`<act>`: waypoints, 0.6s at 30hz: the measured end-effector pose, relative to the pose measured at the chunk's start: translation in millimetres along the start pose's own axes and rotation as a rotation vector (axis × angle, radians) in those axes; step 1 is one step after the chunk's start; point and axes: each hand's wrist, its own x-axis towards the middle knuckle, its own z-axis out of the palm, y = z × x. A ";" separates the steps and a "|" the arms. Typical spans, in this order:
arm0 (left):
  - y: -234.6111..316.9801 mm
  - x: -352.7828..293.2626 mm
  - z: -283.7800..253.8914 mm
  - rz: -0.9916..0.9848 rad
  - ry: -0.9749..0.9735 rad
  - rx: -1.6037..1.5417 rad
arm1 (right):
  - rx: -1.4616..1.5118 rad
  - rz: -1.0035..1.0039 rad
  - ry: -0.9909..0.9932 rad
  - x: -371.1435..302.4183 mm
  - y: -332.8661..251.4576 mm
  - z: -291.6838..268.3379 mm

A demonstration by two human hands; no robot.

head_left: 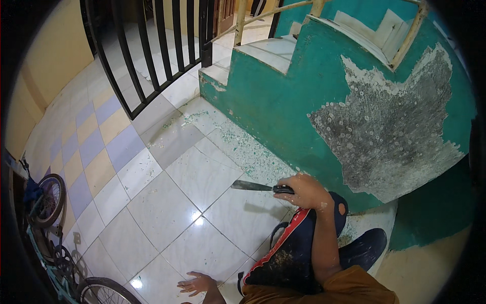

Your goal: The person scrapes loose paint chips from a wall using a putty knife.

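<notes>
My right hand (307,191) is closed round the black handle of a putty knife (251,186). Its flat grey blade points left over the tiles, apart from the wall. My left hand (197,284) has its fingers spread and holds nothing; it hovers over or rests on the floor, which I cannot tell. To the right, the green stair-side wall (273,109) has a large bare grey patch (387,121) with ragged edges and small pale spots. Paint flakes (248,149) lie scattered along the foot of this wall.
A bicycle (48,202) stands at the left edge. The black barred gate (147,55) reaches over the tiled floor (172,202) at the far side. White-topped steps (268,50) with a cream rail (283,9) climb to the right. My bent legs (288,253) are close to the wall.
</notes>
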 end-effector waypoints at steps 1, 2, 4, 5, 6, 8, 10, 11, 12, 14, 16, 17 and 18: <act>0.2 0.9 -1.1 -0.004 0.002 -0.006 | 0.007 0.001 0.008 -0.9 -2.2 1.8; 0.6 2.0 -2.5 -0.008 0.004 -0.011 | 0.003 -0.003 0.013 -0.7 -4.7 0.4; 0.7 4.1 -4.1 -0.016 0.010 -0.022 | 0.006 0.010 -0.005 1.7 -11.5 -2.1; 0.2 5.2 -4.4 -0.021 0.015 -0.026 | 0.006 0.005 0.000 4.2 -14.3 -1.6; -0.3 6.6 -4.8 -0.026 0.020 -0.030 | 0.010 0.013 -0.009 7.1 -17.0 -1.1; 6.5 -5.3 -17.2 -0.020 0.015 -0.034 | 0.000 0.033 -0.017 7.0 -12.6 -3.2; 9.3 -10.1 -25.6 -0.023 0.018 -0.037 | -0.001 -0.006 0.018 9.1 -9.5 -3.8; 9.1 -9.4 -27.6 -0.029 0.023 -0.038 | 0.000 -0.011 0.020 9.9 -11.2 -5.0; 9.3 -9.2 -29.9 -0.035 0.027 -0.039 | -0.018 -0.001 0.007 10.8 -13.5 -7.5; 7.4 -8.6 -29.2 -0.038 0.038 -0.037 | -0.033 0.014 -0.003 12.9 -12.9 -8.3; 8.2 -11.4 -29.5 -0.044 0.045 -0.039 | -0.009 -0.172 0.004 14.4 -5.9 -14.7; 9.6 -9.5 -27.9 -0.043 0.047 -0.039 | -0.011 -0.170 0.007 16.0 -5.2 -23.3; 12.9 -10.1 -25.9 -0.042 0.048 -0.040 | -0.034 -0.260 0.005 18.6 -3.6 -37.7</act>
